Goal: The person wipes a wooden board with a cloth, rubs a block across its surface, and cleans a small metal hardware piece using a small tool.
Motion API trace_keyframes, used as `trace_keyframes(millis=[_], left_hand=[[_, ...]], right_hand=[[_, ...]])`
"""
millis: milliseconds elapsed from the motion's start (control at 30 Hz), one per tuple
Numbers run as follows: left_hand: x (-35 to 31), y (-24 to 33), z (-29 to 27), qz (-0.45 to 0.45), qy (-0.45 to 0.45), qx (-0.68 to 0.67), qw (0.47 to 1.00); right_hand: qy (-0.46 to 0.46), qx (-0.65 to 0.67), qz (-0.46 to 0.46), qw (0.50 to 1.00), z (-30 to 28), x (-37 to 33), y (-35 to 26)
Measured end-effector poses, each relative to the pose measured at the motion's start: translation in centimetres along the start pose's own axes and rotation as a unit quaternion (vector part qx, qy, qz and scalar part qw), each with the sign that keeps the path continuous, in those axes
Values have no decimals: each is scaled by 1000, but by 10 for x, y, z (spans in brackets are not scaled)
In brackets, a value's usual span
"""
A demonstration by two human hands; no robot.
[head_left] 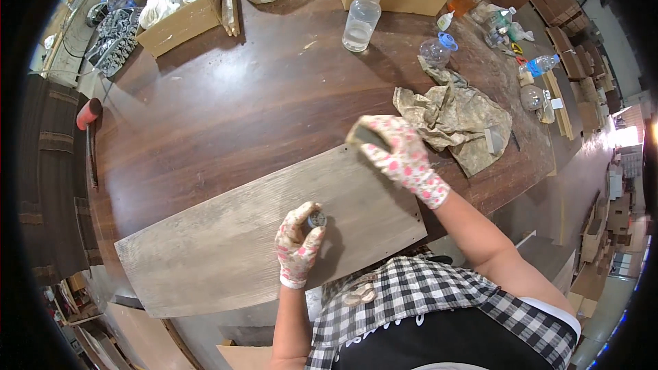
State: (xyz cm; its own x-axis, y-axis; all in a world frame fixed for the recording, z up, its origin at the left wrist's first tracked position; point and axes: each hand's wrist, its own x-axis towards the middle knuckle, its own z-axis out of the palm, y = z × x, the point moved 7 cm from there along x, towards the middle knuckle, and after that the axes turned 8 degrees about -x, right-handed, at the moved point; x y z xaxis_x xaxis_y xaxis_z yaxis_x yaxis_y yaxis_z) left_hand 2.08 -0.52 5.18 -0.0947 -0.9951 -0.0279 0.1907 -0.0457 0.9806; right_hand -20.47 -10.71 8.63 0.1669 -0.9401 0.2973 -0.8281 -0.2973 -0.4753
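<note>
A long grey-brown wood-grain board point(226, 240) lies flat across the near side of the table, its near edge close to my body. Above the middle of it, my left hand point(298, 243) grips a small round container point(316, 220) between thumb and fingers; what is inside is too small to make out. My right hand point(404, 154) is closed on a small sponge point(368, 138), yellowish at the edge with a dark face, over the board's far right corner. Both hands wear white gloves with pink spots, stained at the fingertips.
A crumpled stained cloth point(459, 116) lies right of the board. Farther back are a clear bottle point(362, 17), a blue-capped bottle point(439, 49) and cardboard boxes point(181, 27). A red-headed mallet point(89, 115) rests along the table's left edge.
</note>
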Motion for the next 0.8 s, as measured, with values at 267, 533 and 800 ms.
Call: trace_keyframes(millis=[267,533,800], left_hand=[[0,-12,-1,-28,16,-42,999],[-1,-14,0,-29,37,-28,998],[-1,-17,-4,-18,37,-21,999]], right_hand=[[-205,-73,-118,969,77,26,-87],[-85,-162,80,980,-2,13,68],[-148,-153,52,976,6,18,65]])
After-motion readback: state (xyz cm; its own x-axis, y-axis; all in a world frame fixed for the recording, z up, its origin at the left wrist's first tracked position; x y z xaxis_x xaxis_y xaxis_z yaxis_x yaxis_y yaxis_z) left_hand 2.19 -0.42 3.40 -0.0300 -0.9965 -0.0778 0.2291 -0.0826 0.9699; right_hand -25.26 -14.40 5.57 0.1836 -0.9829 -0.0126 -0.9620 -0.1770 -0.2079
